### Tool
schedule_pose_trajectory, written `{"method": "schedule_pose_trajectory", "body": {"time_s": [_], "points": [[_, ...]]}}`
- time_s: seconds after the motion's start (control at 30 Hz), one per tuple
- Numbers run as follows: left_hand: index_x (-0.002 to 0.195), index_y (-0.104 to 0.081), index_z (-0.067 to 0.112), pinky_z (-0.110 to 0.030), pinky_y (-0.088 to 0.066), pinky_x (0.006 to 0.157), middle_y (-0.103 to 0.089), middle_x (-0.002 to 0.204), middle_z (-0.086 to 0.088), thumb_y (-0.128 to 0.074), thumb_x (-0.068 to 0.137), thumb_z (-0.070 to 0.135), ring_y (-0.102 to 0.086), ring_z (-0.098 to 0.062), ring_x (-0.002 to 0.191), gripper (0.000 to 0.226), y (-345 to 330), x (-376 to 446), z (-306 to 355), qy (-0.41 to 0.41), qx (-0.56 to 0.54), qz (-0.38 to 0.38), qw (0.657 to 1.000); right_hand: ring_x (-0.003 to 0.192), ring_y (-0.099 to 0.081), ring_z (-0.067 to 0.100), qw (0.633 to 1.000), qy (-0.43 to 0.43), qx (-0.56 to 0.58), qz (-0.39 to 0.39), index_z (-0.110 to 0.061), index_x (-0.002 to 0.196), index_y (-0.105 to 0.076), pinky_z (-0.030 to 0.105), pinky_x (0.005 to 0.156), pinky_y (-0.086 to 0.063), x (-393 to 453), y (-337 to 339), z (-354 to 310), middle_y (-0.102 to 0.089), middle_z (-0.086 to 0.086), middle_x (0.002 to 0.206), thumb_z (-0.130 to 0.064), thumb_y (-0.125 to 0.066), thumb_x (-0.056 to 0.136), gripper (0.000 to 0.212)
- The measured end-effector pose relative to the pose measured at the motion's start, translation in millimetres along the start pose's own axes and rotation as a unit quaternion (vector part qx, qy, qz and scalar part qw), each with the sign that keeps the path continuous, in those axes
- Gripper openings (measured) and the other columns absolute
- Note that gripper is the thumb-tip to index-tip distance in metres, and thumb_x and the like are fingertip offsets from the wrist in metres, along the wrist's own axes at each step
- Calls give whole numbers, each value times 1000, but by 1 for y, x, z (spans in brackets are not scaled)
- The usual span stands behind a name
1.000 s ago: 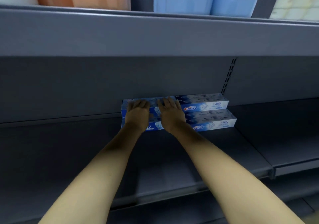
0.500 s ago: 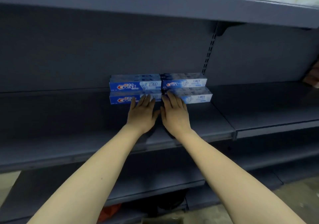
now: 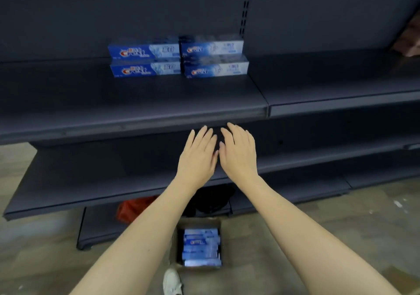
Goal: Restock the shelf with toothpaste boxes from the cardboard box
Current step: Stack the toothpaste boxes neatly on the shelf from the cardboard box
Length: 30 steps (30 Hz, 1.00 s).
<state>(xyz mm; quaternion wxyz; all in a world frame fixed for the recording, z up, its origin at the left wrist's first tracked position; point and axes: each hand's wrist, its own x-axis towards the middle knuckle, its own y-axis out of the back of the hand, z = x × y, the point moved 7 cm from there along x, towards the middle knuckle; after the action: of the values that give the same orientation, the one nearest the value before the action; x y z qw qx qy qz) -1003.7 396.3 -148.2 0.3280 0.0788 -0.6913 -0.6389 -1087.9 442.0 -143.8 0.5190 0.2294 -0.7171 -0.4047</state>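
Side by side in front of the dark shelf edge, the left hand (image 3: pixel 197 158) and right hand (image 3: pixel 239 155) hover palm-down with fingers straight, holding nothing. Above and beyond them on the shelf (image 3: pixel 141 103), four blue-and-white toothpaste boxes (image 3: pixel 178 57) sit in two stacks of two, long axes running left to right, printed faces outward. Below the hands, between the forearms, the open cardboard box (image 3: pixel 200 245) on the floor holds more toothpaste boxes.
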Motion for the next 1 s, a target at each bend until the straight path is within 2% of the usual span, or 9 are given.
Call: {"method": "schedule_pose_trajectory", "body": {"time_s": [0.17,0.27,0.37,0.43,0.5,0.57,0.63,0.9,1.0], "points": [[116,-65,1,-47,-39,104,-65,120,-13,-54,89,24,-58,-28,119,38,-57,-54,14,32,-21,-56,998,112,-61,28,997,-7,4,-83,-4,115,-64,42,97,-48,-71,-36,18,-63,13,122,-16,-70,79,39],[111,-67,-1,-48,-43,100,-67,115,-13,-38,88,28,-61,-29,114,47,-99,-89,10,53,-32,-125,990,107,-64,30,991,-27,9,-127,-2,111,-65,42,93,-51,-110,-64,25,-66,14,116,-15,-75,74,41],[112,-66,-2,-48,-42,100,-67,116,-15,-42,85,27,-60,-31,115,46,-145,-123,1,69,-52,-192,978,102,-66,31,985,-34,20,-165,-1,108,-67,41,88,-52,-147,-97,25,-67,14,111,-14,-76,70,41],[114,-65,-3,-49,-40,102,-65,119,-17,-47,85,24,-58,-32,117,44,-175,-143,-9,86,-56,-218,970,100,-67,31,982,-25,30,-187,0,106,-68,40,86,-53,-172,-123,24,-68,15,110,-16,-68,73,37],[124,-58,-3,-46,-32,110,-57,131,-17,-43,91,23,-49,-31,127,45,-208,-163,-17,106,-65,-250,960,99,-67,32,973,-27,38,-227,0,106,-68,41,84,-54,-199,-156,23,-68,15,109,-17,-73,69,41],[141,-39,1,-39,-11,118,-37,149,-13,-39,98,24,-27,-26,142,49,-247,-185,-22,104,-70,-303,945,98,-67,32,959,-45,51,-274,0,106,-67,42,81,-56,-230,-189,22,-68,16,109,-15,-78,61,48],[147,-27,5,-35,0,119,-24,155,-9,-36,99,26,-14,-21,145,53,-288,-205,-28,109,-72,-325,937,97,-67,31,947,-55,63,-309,0,106,-67,40,79,-57,-259,-223,21,-67,15,110,-15,-79,58,52],[151,-9,9,-35,1,119,-5,159,-7,-35,100,30,-2,-21,147,61,-449,-271,-46,122,-63,-432,891,91,-68,34,904,-58,55,-421,3,107,-67,39,78,-56,-359,-374,30,-68,16,102,-11,-87,47,66],[151,-5,7,-35,1,119,-1,159,-9,-35,100,29,-1,-22,147,64,-504,-289,-54,126,-58,-460,877,113,-56,35,893,-41,60,-445,4,129,-52,38,98,-46,-382,-429,34,-58,18,122,-13,-75,71,64]]}}
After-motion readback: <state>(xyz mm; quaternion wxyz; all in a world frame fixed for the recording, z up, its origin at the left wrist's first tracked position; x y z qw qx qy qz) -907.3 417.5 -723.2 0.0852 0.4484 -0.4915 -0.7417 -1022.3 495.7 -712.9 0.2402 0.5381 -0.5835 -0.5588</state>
